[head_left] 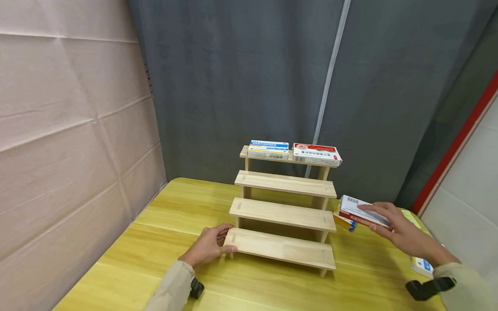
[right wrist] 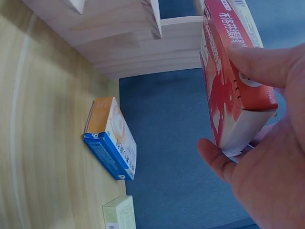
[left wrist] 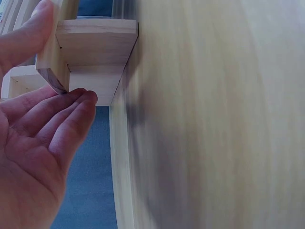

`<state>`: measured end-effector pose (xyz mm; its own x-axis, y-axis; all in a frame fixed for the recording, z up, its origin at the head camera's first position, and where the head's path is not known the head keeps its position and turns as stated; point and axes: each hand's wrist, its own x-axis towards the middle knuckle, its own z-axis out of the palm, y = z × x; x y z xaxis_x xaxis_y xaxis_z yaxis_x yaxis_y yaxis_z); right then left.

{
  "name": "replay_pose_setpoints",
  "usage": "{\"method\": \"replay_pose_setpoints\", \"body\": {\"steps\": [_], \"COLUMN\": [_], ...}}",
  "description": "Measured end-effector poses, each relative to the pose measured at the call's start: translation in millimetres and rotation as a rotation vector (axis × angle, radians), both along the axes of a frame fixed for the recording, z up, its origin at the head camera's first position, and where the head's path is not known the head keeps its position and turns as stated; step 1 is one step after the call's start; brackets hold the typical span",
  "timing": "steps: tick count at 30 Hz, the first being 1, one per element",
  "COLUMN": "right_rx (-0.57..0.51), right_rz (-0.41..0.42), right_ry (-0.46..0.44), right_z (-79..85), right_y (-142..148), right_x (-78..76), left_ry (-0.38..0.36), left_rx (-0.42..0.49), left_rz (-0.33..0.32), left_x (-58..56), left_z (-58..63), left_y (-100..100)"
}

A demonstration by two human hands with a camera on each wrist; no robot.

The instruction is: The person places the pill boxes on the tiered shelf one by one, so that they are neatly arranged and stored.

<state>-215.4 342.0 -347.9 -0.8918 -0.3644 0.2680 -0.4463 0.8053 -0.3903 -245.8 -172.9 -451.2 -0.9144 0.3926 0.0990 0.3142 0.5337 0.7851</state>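
Note:
A stepped wooden display stand [head_left: 280, 211] rises in tiers on the table. My left hand [head_left: 210, 244] grips the left end of its lowest board, thumb at the front and fingers behind; the left wrist view shows the hand [left wrist: 43, 124] around the board's end [left wrist: 52, 67]. To the right of the stand, my right hand [head_left: 400, 231] holds a red and white medicine box [head_left: 363, 210] above the table. In the right wrist view, the thumb presses the red side of this box [right wrist: 224, 71]. On the top tier lie a blue and white box [head_left: 268, 149] and a red and white box [head_left: 317, 153].
An orange and blue box [right wrist: 112, 138] stands on the table right of the stand, partly behind the held box in the head view. A pale green box [right wrist: 119, 212] is near it. Another white and blue box [head_left: 422, 265] lies under my right forearm. A grey curtain [head_left: 241, 86] hangs behind the table.

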Motion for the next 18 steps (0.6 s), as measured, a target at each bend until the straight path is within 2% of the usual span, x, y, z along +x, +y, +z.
{"method": "replay_pose_setpoints", "body": {"steps": [6, 18], "right_rx": [-0.032, -0.018], "right_rz": [-0.008, -0.005], "right_ry": [-0.036, -0.015], "right_z": [8.9, 22.4], "right_y": [-4, -13], "right_x": [-0.3, -1.1], "left_ry": [-0.002, 0.003], "left_rx": [-0.017, -0.011], "left_rz": [0.000, -0.008], "left_x": [-0.4, -1.5], "left_z": [-0.2, -0.5], "left_y": [-2, -3]}}
